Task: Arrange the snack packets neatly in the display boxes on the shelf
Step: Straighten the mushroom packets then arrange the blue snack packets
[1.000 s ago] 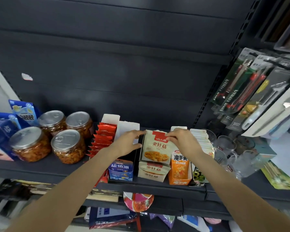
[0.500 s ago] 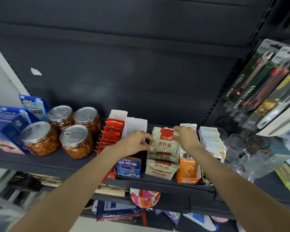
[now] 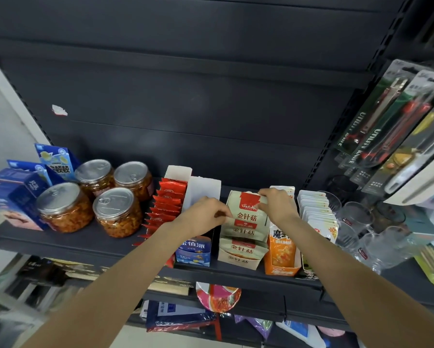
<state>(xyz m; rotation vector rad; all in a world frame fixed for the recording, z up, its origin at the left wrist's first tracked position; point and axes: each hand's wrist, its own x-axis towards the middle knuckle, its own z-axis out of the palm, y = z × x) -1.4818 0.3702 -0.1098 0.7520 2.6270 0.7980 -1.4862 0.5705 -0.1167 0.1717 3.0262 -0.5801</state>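
1. The left hand (image 3: pixel 205 214) pinches the left edge of the beige mushroom packet (image 3: pixel 247 212); the right hand (image 3: pixel 277 205) grips its top right corner — both clamped on it.
2. A second ago the packet leaned forward, face up; now it stands nearly upright, lower in its display box (image 3: pixel 238 259) between the hands.
3. Judging by that, seating is almost done.
4. Beside the right hand stand the orange packets (image 3: pixel 282 244); beside the left, the red sachets (image 3: pixel 169 202) — all on one shelf (image 3: pixel 60 244).
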